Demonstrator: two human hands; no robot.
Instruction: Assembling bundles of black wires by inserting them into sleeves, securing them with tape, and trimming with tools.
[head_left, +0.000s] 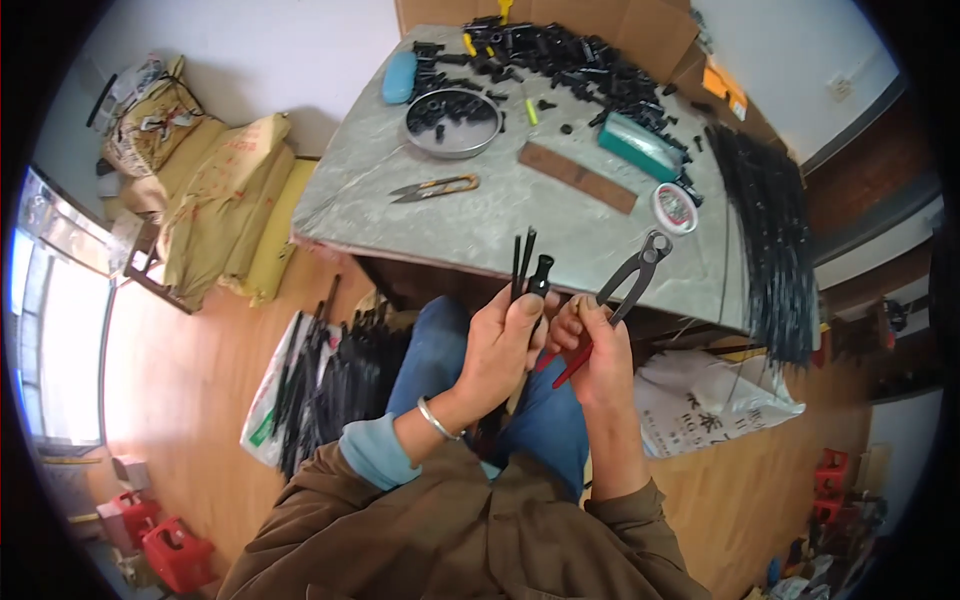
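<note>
Above my lap, my left hand (pixel 503 335) is closed around several thin black rods (pixel 522 258) and a black piece with a knobbed end (pixel 541 272), all pointing up past the thumb. My right hand (pixel 600 350) grips a pair of end-cutting pincers (pixel 638 270) with red handles, and their dark jaws point up and to the right over the table edge. Its thumb and fingertips come close to the left hand; whether they also pinch something small I cannot make out. The lower part of the rods is hidden behind my left hand.
On the grey table (pixel 480 225) lie thread snips (pixel 435 188), a round metal pan (pixel 453 145), a rusty flat bar (pixel 577 178), a small white bowl (pixel 674 210), a green box (pixel 640 147) and heaped black fittings (pixel 570 60). Long black strips (pixel 765 220) hang at the right edge.
</note>
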